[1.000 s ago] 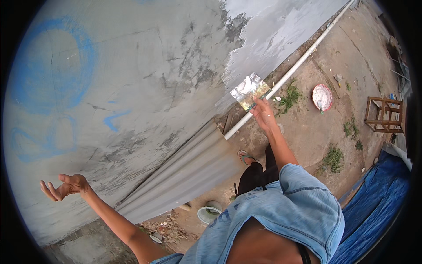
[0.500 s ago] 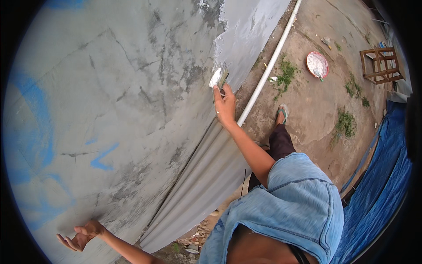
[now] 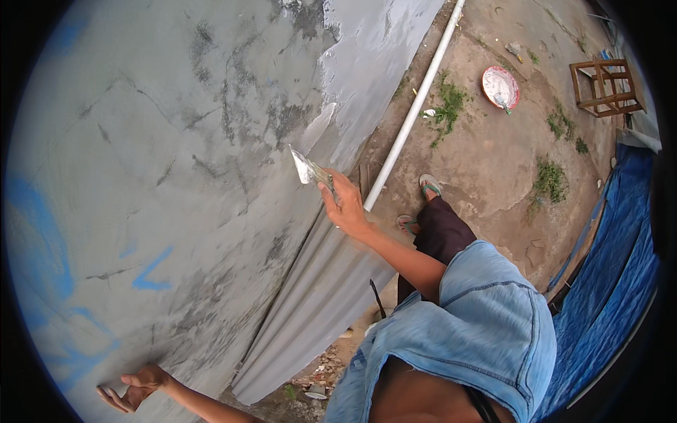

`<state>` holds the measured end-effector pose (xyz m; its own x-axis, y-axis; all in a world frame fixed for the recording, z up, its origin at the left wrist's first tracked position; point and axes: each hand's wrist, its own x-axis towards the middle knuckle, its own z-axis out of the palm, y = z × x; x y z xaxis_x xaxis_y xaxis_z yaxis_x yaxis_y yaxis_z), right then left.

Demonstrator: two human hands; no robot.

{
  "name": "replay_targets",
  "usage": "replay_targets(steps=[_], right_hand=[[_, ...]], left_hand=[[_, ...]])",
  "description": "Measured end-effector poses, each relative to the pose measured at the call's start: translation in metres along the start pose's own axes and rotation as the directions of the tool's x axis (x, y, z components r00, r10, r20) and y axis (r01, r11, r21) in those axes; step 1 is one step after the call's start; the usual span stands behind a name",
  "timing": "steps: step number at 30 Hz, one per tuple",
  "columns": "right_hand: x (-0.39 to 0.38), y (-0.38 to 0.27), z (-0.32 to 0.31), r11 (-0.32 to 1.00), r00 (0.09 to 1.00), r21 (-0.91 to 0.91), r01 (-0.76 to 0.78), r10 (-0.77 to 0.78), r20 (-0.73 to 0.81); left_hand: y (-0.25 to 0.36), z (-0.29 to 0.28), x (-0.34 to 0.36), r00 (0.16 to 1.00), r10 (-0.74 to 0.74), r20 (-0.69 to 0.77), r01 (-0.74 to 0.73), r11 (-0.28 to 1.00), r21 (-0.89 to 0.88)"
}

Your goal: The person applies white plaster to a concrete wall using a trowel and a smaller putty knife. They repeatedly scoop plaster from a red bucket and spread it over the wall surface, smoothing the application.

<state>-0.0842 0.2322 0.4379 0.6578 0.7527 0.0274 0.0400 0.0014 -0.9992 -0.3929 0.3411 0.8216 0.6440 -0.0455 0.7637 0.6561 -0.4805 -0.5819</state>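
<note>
Right hand [image 3: 348,206] grips the scraper [image 3: 305,168], perhaps touching the wall [image 3: 141,141]; a pale smear [image 3: 319,127] has appeared; left hand [image 3: 141,383] loose.

From where I sit, I take this to be an outdoor yard beside a building, serving as a small plastering site. On the left I see a large grey cement wall [image 3: 141,106] with blue painted marks [image 3: 151,273], partly under a paler, smoother coat [image 3: 374,56] at the far end. A white pipe [image 3: 416,109] runs near its foot. To the right I make out stained bare ground [image 3: 501,162] sprouting weeds [image 3: 448,106], a red-rimmed basin [image 3: 484,79] of white paste, a wooden frame [image 3: 601,79] and a blue tarp [image 3: 606,282]. Nearer, I see corrugated sheeting [image 3: 317,303] and rubble [image 3: 328,370].
</note>
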Motion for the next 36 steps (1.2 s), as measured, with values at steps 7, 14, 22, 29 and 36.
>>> replay_targets(steps=[7,14,22,29,36], right_hand=[[0.056,0.067,-0.042,0.864,0.868,0.314,-0.395,0.462,-0.180],[0.053,0.031,-0.016,0.892,0.888,0.250,-0.377,0.425,-0.177],[-0.030,-0.014,0.034,0.985,0.978,0.021,0.174,-0.170,-0.121],[-0.001,0.060,-0.002,0.767,0.859,0.584,-0.265,0.463,-0.220],[0.057,0.076,0.025,0.945,0.814,0.154,-0.289,0.328,-0.479]], left_hand=[[0.001,-0.006,-0.013,0.992,-0.104,-0.068,0.105,0.994,0.018],[0.001,-0.004,-0.011,0.998,-0.061,-0.020,0.062,0.998,0.022],[-0.010,-0.001,-0.011,0.999,-0.020,-0.037,0.020,1.000,-0.023],[-0.016,-0.001,-0.010,0.996,0.013,-0.089,-0.022,0.996,-0.092],[-0.018,0.000,-0.013,0.994,0.007,-0.113,-0.028,0.983,-0.184]])
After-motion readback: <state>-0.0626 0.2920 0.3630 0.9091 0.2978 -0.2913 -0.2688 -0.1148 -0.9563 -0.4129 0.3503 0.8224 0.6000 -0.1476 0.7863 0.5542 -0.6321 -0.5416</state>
